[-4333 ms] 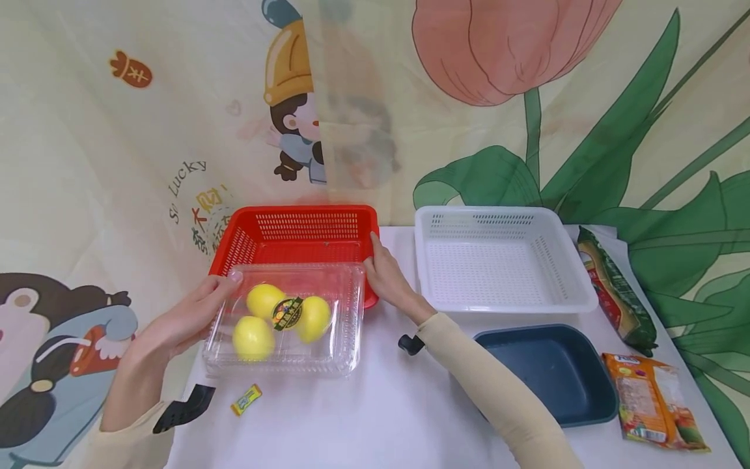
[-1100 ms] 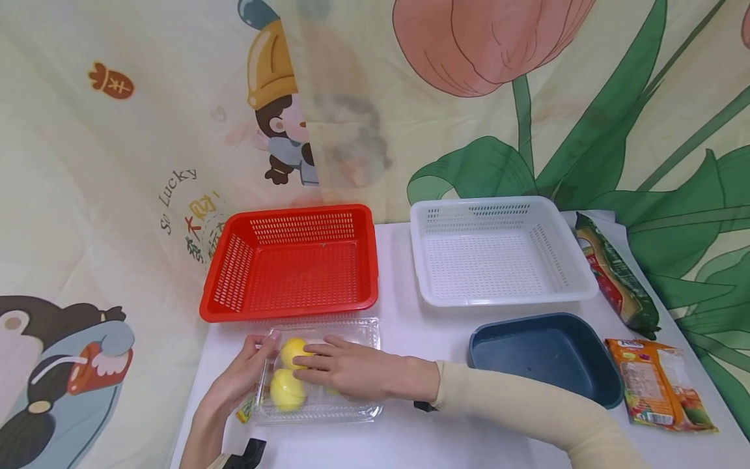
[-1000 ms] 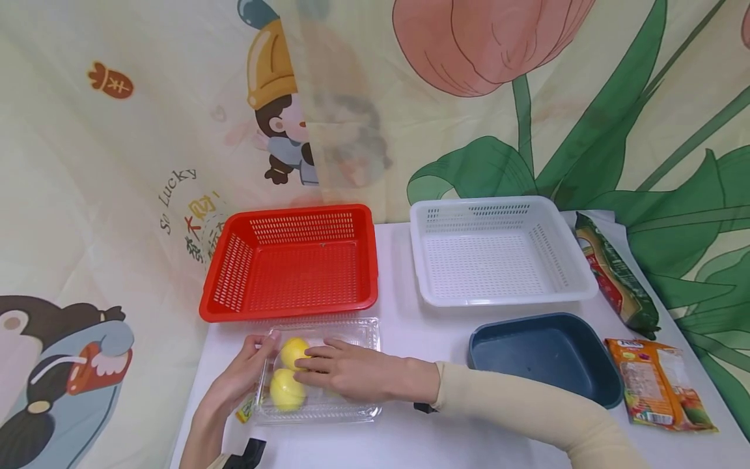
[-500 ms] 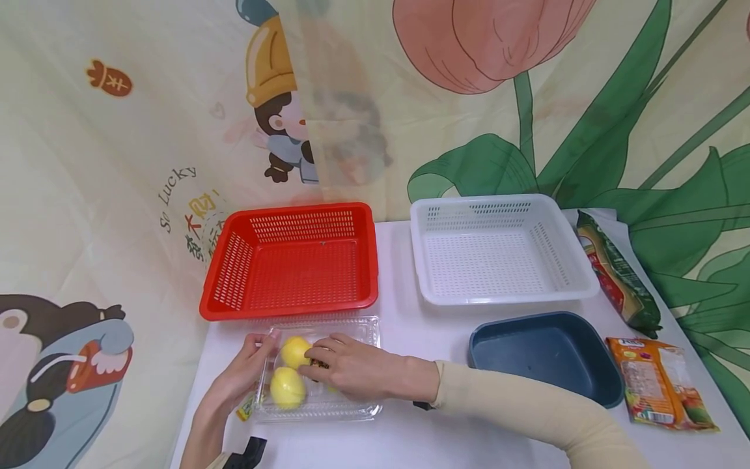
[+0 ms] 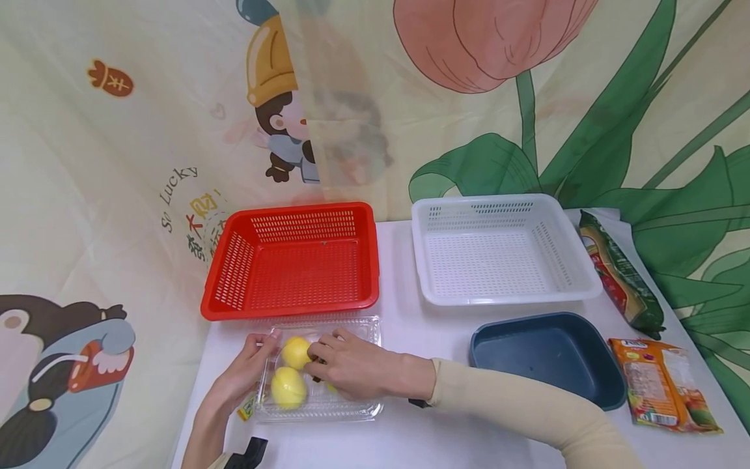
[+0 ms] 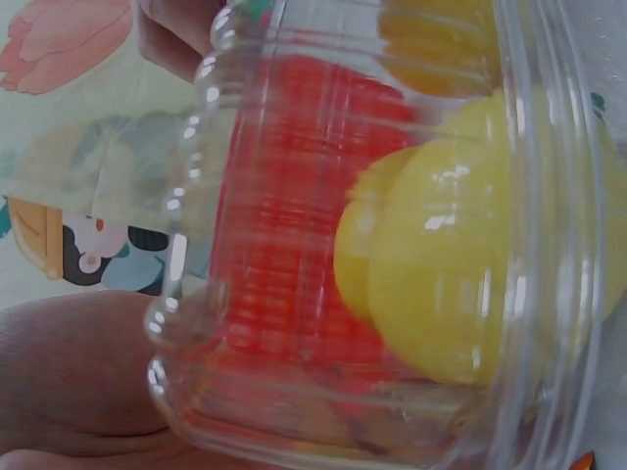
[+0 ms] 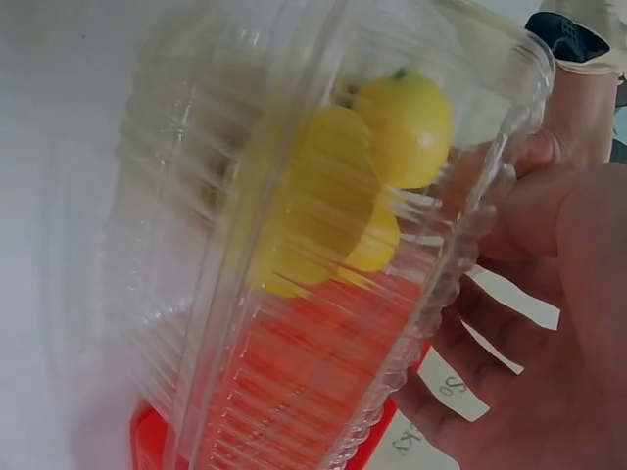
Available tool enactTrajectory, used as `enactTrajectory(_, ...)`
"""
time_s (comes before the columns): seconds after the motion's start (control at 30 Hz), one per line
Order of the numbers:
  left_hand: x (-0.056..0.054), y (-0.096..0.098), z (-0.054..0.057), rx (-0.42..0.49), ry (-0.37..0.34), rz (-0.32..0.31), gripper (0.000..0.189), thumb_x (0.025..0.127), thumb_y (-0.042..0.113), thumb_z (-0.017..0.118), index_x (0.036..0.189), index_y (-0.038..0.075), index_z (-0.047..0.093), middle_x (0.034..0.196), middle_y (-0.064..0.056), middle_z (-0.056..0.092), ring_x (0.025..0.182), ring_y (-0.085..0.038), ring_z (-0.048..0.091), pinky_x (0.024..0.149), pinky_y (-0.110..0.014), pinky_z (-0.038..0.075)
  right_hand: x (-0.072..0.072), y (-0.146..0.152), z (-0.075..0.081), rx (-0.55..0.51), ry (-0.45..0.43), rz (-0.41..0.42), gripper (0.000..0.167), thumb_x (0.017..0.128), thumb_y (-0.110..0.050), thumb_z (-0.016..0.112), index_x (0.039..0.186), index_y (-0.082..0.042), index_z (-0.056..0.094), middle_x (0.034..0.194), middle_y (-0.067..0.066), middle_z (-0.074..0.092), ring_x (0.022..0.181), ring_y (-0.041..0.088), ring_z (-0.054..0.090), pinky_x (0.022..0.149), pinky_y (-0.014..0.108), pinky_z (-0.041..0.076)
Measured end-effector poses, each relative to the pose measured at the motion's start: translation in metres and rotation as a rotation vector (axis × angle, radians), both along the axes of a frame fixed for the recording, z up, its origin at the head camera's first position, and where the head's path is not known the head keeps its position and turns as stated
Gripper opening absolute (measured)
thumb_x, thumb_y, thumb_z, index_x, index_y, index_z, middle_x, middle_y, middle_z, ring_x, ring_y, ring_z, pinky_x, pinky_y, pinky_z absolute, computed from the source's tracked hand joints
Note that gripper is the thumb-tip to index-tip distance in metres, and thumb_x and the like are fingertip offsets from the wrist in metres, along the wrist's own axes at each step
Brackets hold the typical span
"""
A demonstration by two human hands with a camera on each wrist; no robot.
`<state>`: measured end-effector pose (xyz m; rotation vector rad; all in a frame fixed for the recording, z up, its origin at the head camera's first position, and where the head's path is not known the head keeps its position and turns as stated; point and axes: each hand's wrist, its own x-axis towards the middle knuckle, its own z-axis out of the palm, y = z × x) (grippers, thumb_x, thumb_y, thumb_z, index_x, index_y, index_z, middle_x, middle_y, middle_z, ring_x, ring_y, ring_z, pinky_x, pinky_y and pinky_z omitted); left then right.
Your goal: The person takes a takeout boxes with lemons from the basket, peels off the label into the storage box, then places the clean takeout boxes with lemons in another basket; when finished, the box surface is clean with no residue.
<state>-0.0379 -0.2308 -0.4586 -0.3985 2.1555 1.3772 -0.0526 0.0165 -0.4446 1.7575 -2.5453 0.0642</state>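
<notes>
A clear plastic clamshell box lies on the white table with yellow lemons inside. Two lemons show well in the head view; a third is mostly under my right hand. My left hand grips the box's left edge near the far corner. Over the lid, my right hand has its fingers bent down at the dark round label, mostly covering it. I cannot tell whether the fingertips pinch the label. Both wrist views look through the box wall at the lemons.
A red basket stands just behind the box, and a white basket is right of it. In front of the white one sits a dark blue tub. Green and orange food packets lie far right. A small yellow packet pokes out beside the box.
The box has come down from in front of the red basket onto the table. My right hand moved from the basket's side onto the lid, and its fingers have bent more over the label.
</notes>
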Motion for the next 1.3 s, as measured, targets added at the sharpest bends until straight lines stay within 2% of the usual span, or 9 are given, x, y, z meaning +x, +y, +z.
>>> enactTrajectory(0.2, -0.0001, -0.0011, -0.0009, -0.017, 0.003, -0.011, 0.071, 0.104, 0.058, 0.042, 0.138, -0.002, 0.022, 0.142, -0.030, 0.036, 0.128, -0.047, 0.041, 0.085, -0.047, 0.057, -0.0028, -0.0061, 0.0012, -0.010, -0.021, -0.017, 0.030, 0.102, -0.030, 0.055, 0.130, -0.024, 0.063, 0.123, -0.006, 0.063, 0.114, 0.013, 0.053, 0.101, 0.031, 0.045)
enactTrajectory(0.37, -0.0001, -0.0006, -0.0011, -0.032, 0.008, -0.022, 0.072, 0.104, 0.059, 0.042, 0.137, -0.002, 0.023, 0.142, -0.029, 0.037, 0.131, -0.047, 0.037, 0.091, -0.054, 0.052, -0.0039, -0.0094, 0.0024, 0.002, -0.029, -0.027, 0.029, 0.100, -0.030, 0.057, 0.128, -0.024, 0.062, 0.118, -0.007, 0.061, 0.114, 0.014, 0.052, 0.103, 0.033, 0.043)
enactTrajectory(0.57, -0.0003, 0.0003, 0.0007, -0.036, 0.004, -0.022, 0.073, 0.103, 0.061, 0.042, 0.136, -0.002, 0.024, 0.143, -0.030, 0.037, 0.130, -0.048, 0.039, 0.092, -0.056, 0.053, -0.0047, -0.0101, 0.0019, 0.000, -0.037, -0.037, 0.028, 0.098, -0.028, 0.058, 0.125, -0.022, 0.062, 0.112, -0.006, 0.060, 0.113, 0.014, 0.051, 0.106, 0.034, 0.042)
enactTrajectory(0.83, -0.0007, 0.0000, 0.0009, -0.037, 0.004, -0.025, 0.071, 0.104, 0.060, 0.041, 0.135, -0.002, 0.024, 0.143, -0.030, 0.039, 0.130, -0.048, 0.040, 0.094, -0.061, 0.051, -0.0058, -0.0098, -0.0002, 0.008, -0.040, -0.046, 0.026, 0.095, -0.027, 0.060, 0.120, -0.019, 0.061, 0.115, -0.004, 0.058, 0.112, 0.014, 0.051, 0.103, 0.032, 0.043)
enactTrajectory(0.93, -0.0003, -0.0002, 0.0006, -0.038, 0.012, -0.029, 0.070, 0.104, 0.059, 0.042, 0.135, -0.002, 0.024, 0.142, -0.030, 0.039, 0.130, -0.047, 0.038, 0.094, -0.058, 0.051, -0.0059, -0.0093, -0.0003, 0.007, -0.041, -0.046, 0.024, 0.095, -0.028, 0.059, 0.118, -0.019, 0.061, 0.119, -0.004, 0.058, 0.115, 0.014, 0.051, 0.105, 0.033, 0.043)
enactTrajectory(1.07, 0.0000, -0.0008, 0.0005, -0.037, 0.021, -0.033, 0.067, 0.105, 0.057, 0.041, 0.133, -0.001, 0.025, 0.140, -0.029, 0.038, 0.128, -0.045, 0.038, 0.092, -0.049, 0.050, -0.0060, -0.0085, -0.0008, -0.002, -0.030, -0.041, 0.025, 0.096, -0.029, 0.058, 0.119, -0.019, 0.061, 0.121, -0.004, 0.060, 0.116, 0.015, 0.052, 0.107, 0.033, 0.043)
enactTrajectory(1.3, 0.0001, -0.0012, 0.0008, -0.019, 0.011, -0.023, 0.068, 0.104, 0.059, 0.042, 0.132, -0.001, 0.024, 0.138, -0.027, 0.037, 0.127, -0.044, 0.037, 0.091, -0.048, 0.049, -0.0048, -0.0071, -0.0025, -0.025, 0.006, -0.024, 0.021, 0.096, -0.028, 0.059, 0.116, -0.020, 0.058, 0.110, -0.006, 0.061, 0.106, 0.013, 0.054, 0.097, 0.029, 0.045)
